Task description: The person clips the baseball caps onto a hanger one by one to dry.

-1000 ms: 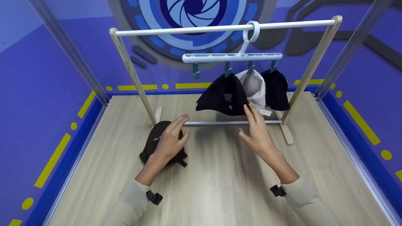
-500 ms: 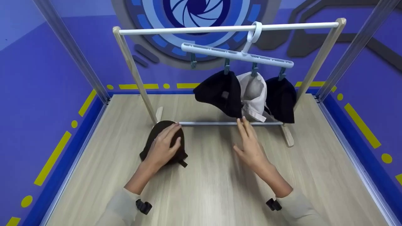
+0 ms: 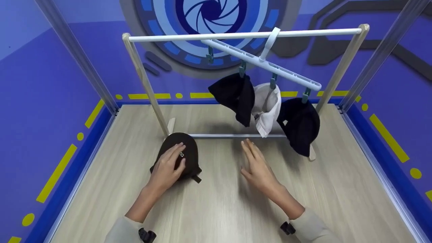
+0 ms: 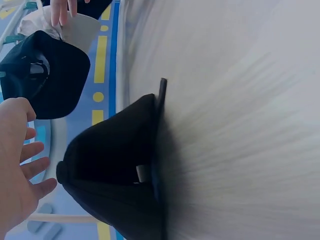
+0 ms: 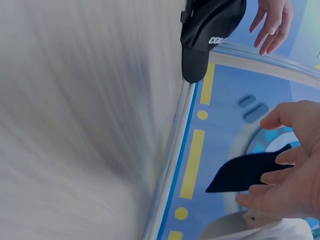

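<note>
A dark cap [image 3: 189,145] with a small light logo lies on the table at the left. My left hand [image 3: 165,168], fingers extended, hovers over it; the left wrist view shows a gap between those fingers and the cap [image 4: 107,135]. My right hand [image 3: 260,170] is held over the table with fingers straight, holding nothing. Beyond it a white clip hanger [image 3: 287,72] hangs askew on the rack. Its clips hold a black cap [image 3: 231,92], a white cap [image 3: 268,111] and another black cap [image 3: 300,126]. The leftmost clip [image 3: 210,55] holds nothing.
A rack with a white top rod [image 3: 168,37] and wooden posts [image 3: 145,79] stands at the back of the table [image 3: 219,202]. A thin lower bar [image 3: 219,135] joins its feet. Blue patterned walls [image 3: 84,67] enclose three sides.
Both hands have drawn back toward the person, the right one away from the hanging caps. The hanger has swung round, its right end coming forward and down. The cap on the table has stayed put.
</note>
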`<state>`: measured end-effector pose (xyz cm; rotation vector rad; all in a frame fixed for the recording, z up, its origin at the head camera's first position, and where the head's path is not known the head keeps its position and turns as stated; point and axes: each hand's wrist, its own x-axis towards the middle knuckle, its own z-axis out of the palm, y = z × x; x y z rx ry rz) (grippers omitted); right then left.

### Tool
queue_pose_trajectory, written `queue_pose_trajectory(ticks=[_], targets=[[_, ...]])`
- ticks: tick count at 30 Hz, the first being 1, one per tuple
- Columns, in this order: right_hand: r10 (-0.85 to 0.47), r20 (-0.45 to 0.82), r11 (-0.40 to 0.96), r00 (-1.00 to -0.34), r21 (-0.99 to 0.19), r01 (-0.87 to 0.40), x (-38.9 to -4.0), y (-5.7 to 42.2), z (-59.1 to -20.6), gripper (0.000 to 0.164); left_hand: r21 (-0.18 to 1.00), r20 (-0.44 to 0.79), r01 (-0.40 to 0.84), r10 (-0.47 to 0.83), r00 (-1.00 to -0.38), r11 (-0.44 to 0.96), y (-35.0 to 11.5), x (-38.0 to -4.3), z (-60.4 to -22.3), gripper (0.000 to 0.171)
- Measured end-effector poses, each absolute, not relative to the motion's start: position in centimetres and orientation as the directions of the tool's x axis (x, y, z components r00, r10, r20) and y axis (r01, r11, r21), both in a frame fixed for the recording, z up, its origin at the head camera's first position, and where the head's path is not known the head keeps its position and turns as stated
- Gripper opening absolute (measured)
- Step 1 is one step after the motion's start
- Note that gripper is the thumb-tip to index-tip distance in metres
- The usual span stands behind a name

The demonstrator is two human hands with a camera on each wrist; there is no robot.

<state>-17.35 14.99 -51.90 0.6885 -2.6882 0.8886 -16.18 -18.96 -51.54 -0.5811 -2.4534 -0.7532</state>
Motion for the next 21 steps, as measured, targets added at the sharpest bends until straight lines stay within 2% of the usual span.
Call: queue_pose_trajectory(ticks=[12,21], targets=[[-0.431,0.373,0.672,-0.822,-0.475,-0.568,-17.4,12.9,-52.4,0.077,0.337,0.591,0.527,0.26,-0.764,0.781,-20.2,-15.8,-52.2,0.044],[-0.46,0.382,0.648,-0.802,-0.473,-0.597,-17.3,11.5,-52.2,0.075,0.265,0.576,0.515,0.295,-0.763,0.815,-21.4,-15.3,-52.4,0.049]])
